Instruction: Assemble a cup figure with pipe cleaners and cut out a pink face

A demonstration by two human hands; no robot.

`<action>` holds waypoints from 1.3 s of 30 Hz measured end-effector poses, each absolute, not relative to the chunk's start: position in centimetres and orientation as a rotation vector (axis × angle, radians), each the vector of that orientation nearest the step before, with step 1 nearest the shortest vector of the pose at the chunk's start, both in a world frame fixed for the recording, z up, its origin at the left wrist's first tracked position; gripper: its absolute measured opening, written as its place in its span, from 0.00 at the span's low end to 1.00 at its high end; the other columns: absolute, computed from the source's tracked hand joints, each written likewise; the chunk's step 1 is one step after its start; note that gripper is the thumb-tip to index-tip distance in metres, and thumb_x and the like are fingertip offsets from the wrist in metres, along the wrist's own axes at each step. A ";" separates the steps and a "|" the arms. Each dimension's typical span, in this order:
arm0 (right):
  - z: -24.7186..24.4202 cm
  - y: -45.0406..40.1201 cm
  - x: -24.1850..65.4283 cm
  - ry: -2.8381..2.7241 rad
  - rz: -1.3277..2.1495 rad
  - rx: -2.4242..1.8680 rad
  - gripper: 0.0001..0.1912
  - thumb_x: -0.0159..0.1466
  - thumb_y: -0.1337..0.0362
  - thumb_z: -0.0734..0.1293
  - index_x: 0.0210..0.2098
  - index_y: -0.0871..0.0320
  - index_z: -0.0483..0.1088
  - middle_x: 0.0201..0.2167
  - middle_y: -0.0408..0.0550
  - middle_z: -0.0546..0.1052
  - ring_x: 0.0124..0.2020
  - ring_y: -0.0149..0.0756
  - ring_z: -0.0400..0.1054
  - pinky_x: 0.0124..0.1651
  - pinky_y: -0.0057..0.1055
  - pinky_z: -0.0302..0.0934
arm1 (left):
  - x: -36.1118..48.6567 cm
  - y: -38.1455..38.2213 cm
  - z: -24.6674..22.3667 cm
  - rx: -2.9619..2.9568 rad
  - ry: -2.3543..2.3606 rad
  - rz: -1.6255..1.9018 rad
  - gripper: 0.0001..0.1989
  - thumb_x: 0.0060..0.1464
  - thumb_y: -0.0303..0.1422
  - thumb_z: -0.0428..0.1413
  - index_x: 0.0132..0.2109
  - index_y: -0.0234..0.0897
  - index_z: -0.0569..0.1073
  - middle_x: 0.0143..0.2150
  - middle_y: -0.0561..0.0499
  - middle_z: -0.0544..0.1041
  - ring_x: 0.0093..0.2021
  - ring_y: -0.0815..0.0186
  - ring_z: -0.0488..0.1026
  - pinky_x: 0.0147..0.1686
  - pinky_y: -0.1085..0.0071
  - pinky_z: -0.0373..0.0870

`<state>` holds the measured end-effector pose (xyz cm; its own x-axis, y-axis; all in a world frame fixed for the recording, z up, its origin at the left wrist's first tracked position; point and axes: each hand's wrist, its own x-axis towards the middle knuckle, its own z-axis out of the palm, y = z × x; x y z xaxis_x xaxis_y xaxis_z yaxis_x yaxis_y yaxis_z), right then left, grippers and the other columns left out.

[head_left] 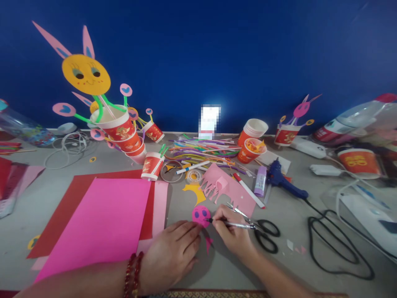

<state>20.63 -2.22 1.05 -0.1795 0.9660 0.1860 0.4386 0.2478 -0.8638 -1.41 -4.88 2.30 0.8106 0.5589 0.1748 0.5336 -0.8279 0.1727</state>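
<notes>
A small round pink paper face [201,215] with two purple eyes lies on the grey table. My left hand [173,254] rests palm down, its fingers spread a little, fingertips at the lower left edge of the face. In my right hand [231,231] is a pen [238,224], held in a pinch with its tip on the lower right of the face. Just below the face lies a pink paper scrap [209,243]. Black-handled scissors [267,236] lie to the right of my right hand, their blades partly hidden behind it.
Pink sheets [102,223] lie over red paper at left. Behind are pipe cleaners [201,151], paper cups [251,149] and a cup figure [87,74]. A blue glue gun [282,180], its looped black cable [335,265] and a purple glue stick [260,181] are at right.
</notes>
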 end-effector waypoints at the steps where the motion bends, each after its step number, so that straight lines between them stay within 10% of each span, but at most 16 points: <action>1: 1.1 -2.2 20.6 -1.754 0.867 -1.300 0.10 0.59 0.71 0.59 0.23 0.54 0.59 0.17 0.36 0.61 0.18 0.28 0.53 0.22 0.26 0.47 | -1.4 -4.9 2.3 2.876 0.870 0.334 0.18 0.67 0.41 0.52 0.56 0.33 0.71 0.61 0.46 0.72 0.61 0.60 0.67 0.62 0.62 0.62; 39: 0.5 -2.4 20.8 -1.775 0.804 -1.294 0.10 0.61 0.72 0.59 0.24 0.55 0.60 0.18 0.36 0.62 0.19 0.27 0.55 0.23 0.25 0.48 | -1.4 -4.9 2.1 2.858 0.883 0.381 0.17 0.66 0.40 0.53 0.55 0.34 0.71 0.60 0.48 0.74 0.60 0.60 0.68 0.61 0.63 0.63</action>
